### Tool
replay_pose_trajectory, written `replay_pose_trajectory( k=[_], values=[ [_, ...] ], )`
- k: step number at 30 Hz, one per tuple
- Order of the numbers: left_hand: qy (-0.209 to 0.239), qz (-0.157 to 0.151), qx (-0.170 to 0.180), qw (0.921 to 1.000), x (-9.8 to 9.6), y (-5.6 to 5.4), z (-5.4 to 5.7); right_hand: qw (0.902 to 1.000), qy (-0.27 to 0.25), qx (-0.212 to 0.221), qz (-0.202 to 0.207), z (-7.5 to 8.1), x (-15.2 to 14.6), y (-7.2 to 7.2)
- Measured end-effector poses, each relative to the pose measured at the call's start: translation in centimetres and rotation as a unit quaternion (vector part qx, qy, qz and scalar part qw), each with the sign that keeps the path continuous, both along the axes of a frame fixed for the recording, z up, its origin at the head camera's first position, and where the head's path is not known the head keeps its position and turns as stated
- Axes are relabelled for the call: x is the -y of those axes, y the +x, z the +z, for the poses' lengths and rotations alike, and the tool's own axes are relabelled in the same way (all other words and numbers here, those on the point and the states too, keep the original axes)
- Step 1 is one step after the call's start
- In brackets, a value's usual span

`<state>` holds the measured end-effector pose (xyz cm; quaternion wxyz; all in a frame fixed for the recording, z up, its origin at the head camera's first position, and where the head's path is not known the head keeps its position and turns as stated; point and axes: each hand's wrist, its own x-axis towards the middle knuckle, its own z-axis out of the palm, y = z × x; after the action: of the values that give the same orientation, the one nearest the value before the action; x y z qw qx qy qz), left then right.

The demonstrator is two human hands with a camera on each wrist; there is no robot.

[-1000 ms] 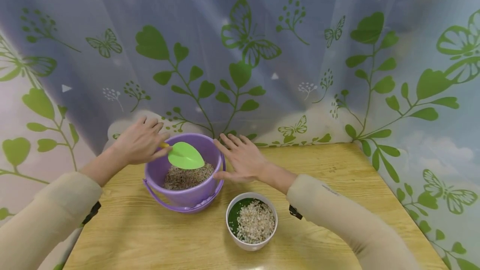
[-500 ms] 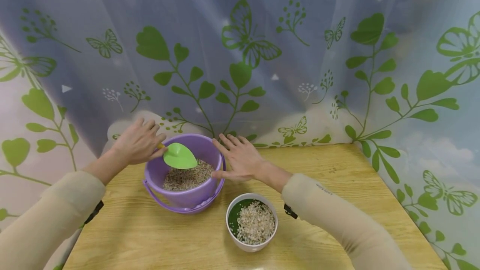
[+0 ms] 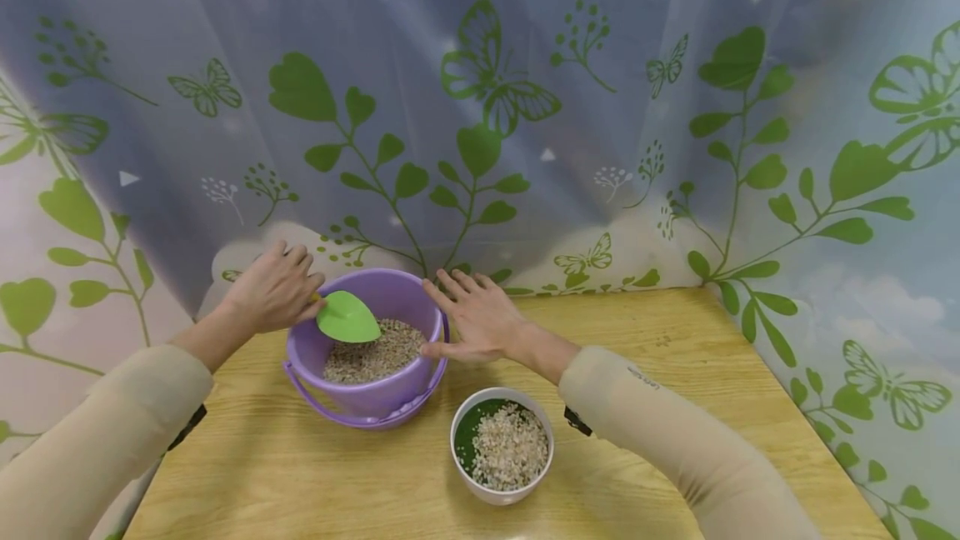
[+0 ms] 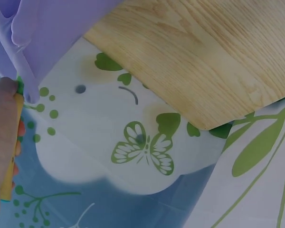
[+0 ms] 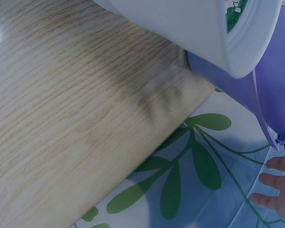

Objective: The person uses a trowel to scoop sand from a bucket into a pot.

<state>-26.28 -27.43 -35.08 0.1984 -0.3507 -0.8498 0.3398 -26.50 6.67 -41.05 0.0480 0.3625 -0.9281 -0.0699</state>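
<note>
My left hand (image 3: 277, 288) grips a small toy trowel by its handle (image 4: 11, 171), yellow in the left wrist view. The trowel's leaf-shaped green blade (image 3: 348, 319) points right, inside the mouth of a purple bucket (image 3: 348, 397), and overlaps the gravel in the head view. Mixed brown and pale gravel (image 3: 375, 357) covers the bucket's bottom. Against the bucket's right rim, my right hand (image 3: 483, 319) lies with fingers straight and spread, thumb at the rim. A white bowl (image 3: 487, 492) stands nearer, holding pale pebbles (image 3: 513, 444) over a green inside.
The purple bucket handle (image 3: 311, 401) hangs down along the bucket's front. Everything stands on a wooden table (image 3: 637, 423). Behind it hangs a curtain (image 3: 600, 123) printed with leaves and butterflies, close to the table's back edge.
The trowel blade has moved left and slightly down within the bucket mouth, with my left hand shifting a little. My right hand, the bucket and the bowl stay almost where they were.
</note>
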Motion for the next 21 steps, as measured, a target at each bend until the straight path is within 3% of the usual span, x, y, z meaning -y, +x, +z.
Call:
replay_pose_trajectory(
  k=[11,17,21],
  values=[
    [-0.062,-0.002,-0.046,0.997,-0.5,-0.1,0.9,1.0,0.001,0.0,-0.003,0.1,0.0,0.0],
    [-0.089,0.012,-0.045,0.995,-0.9,-0.1,1.4,1.0,0.001,0.001,-0.001,0.1,0.1,0.0],
    [-0.08,0.009,-0.037,0.996,-0.9,-0.1,1.1,1.0,0.002,0.0,0.0,0.0,0.1,-0.1]
  ],
)
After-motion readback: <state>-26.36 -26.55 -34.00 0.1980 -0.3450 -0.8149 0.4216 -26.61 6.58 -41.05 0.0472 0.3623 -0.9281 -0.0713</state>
